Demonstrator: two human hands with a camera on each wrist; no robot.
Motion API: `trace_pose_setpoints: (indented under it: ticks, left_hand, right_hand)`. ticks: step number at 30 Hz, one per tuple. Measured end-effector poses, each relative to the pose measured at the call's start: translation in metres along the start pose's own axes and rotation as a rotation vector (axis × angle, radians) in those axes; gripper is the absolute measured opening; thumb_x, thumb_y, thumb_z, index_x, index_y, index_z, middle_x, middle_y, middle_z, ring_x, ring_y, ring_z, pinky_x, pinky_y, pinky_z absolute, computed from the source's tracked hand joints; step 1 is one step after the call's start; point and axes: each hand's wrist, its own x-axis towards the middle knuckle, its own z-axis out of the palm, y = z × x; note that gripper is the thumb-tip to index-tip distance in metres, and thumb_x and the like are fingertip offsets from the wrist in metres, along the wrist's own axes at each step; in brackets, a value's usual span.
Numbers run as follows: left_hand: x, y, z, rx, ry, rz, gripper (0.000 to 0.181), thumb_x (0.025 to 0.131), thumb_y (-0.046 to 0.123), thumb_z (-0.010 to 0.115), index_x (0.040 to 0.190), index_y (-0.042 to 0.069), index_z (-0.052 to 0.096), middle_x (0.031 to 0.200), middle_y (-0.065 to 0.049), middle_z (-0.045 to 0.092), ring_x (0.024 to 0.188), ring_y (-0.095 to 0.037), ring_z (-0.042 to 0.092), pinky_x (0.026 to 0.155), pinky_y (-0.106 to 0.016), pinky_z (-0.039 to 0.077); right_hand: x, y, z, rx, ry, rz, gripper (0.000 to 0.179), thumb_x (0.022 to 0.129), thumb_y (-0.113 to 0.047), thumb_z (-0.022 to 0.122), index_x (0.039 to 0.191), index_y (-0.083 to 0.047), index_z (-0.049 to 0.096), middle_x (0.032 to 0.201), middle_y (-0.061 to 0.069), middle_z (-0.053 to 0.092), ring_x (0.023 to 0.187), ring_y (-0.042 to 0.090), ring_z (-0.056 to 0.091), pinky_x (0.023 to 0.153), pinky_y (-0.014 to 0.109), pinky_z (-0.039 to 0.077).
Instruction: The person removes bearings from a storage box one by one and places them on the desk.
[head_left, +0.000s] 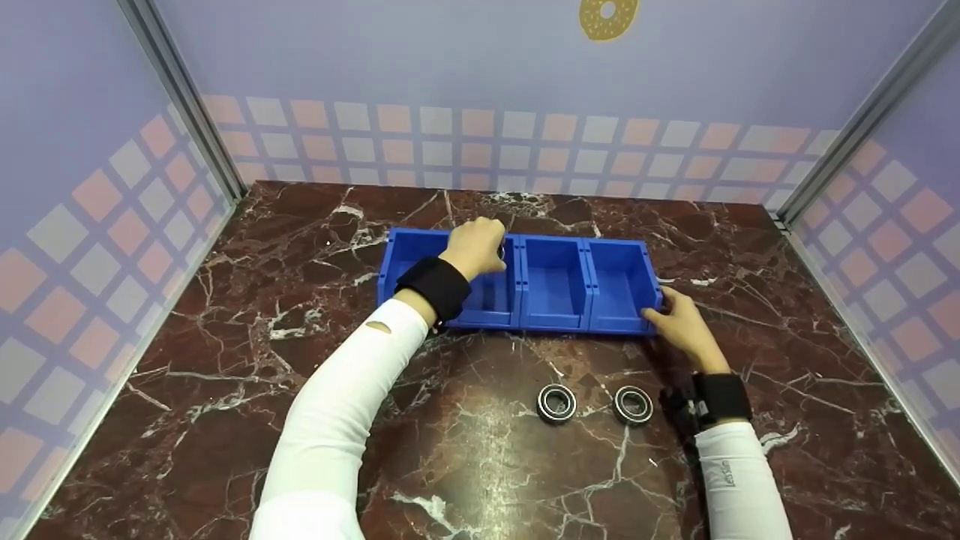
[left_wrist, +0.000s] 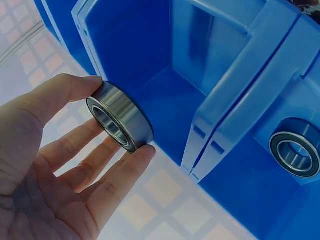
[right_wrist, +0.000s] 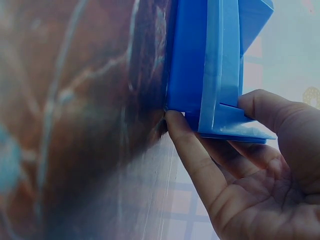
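Note:
My left hand [head_left: 476, 246] pinches a steel ball bearing [left_wrist: 125, 112] between thumb and fingertips, over a row of blue bins [head_left: 555, 319]. In the head view the hand itself mostly hides that bearing. Another bearing [left_wrist: 295, 126] lies inside the neighbouring bin in the left wrist view. At the row's right end, my right hand [head_left: 679, 326] grips the last bin's corner, its thumb over the rim and its fingers [right_wrist: 195, 160] against the outside, low by the tabletop. Both right-hand bins appear bare inside in the head view.
Two more bearings lie flat on the dark marbled tabletop [head_left: 247, 450] in front of the bins, one left [head_left: 556, 418] and one right [head_left: 633, 419]. Tiled-pattern panels [head_left: 480, 75] enclose the back and both sides.

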Motion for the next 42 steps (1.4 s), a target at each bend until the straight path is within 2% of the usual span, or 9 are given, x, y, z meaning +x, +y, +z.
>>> trace_pose_setpoints:
  ticks: [8, 15, 24, 35, 42]
  left_hand:
    - [-0.002, 0.000, -0.002, -0.005, 0.008, 0.006, 0.030, 0.087, 0.019, 0.081, 0.108, 0.001, 0.070, 0.113, -0.016, 0.071, 0.107, -0.036, 0.068, 0.089, -0.049, 0.056]
    - [-0.004, -0.001, 0.001, 0.003, 0.003, 0.015, 0.031, 0.086, 0.020, 0.082, 0.108, 0.001, 0.071, 0.112, -0.016, 0.072, 0.106, -0.036, 0.069, 0.089, -0.049, 0.056]
    - [-0.007, -0.004, 0.001, -0.013, 0.019, 0.031, 0.030, 0.085, 0.018, 0.081, 0.108, 0.001, 0.072, 0.112, -0.017, 0.073, 0.105, -0.038, 0.069, 0.088, -0.050, 0.056]
    - [-0.014, -0.004, -0.001, -0.004, 0.015, 0.040, 0.036, 0.087, 0.021, 0.082, 0.115, 0.001, 0.073, 0.115, -0.016, 0.073, 0.105, -0.036, 0.070, 0.088, -0.048, 0.057]
    - [-0.017, -0.004, -0.003, -0.002, 0.028, 0.053, 0.035, 0.086, 0.021, 0.083, 0.114, 0.001, 0.074, 0.114, -0.016, 0.073, 0.104, -0.035, 0.071, 0.087, -0.047, 0.058]
  right_hand:
    - [-0.001, -0.002, 0.000, -0.006, -0.008, 0.008, 0.047, 0.097, 0.005, 0.059, 0.139, 0.022, 0.046, 0.126, 0.039, 0.061, 0.094, 0.008, 0.060, 0.077, 0.013, 0.048]
    - [-0.001, -0.002, -0.001, -0.030, -0.020, 0.040, 0.052, 0.098, 0.002, 0.059, 0.143, 0.021, 0.042, 0.131, 0.038, 0.059, 0.099, 0.012, 0.060, 0.078, 0.012, 0.047]
    - [-0.001, -0.001, 0.000, -0.021, -0.008, 0.026, 0.048, 0.097, 0.004, 0.059, 0.140, 0.021, 0.045, 0.127, 0.038, 0.061, 0.093, 0.009, 0.060, 0.075, 0.013, 0.048]
    - [0.000, -0.002, 0.000, -0.021, -0.019, 0.048, 0.052, 0.098, 0.003, 0.059, 0.144, 0.022, 0.041, 0.131, 0.039, 0.058, 0.101, 0.015, 0.060, 0.077, 0.013, 0.048]
    - [-0.001, -0.003, -0.001, -0.016, -0.013, 0.031, 0.050, 0.098, 0.003, 0.059, 0.142, 0.021, 0.044, 0.126, 0.036, 0.061, 0.089, 0.007, 0.058, 0.071, 0.015, 0.048]
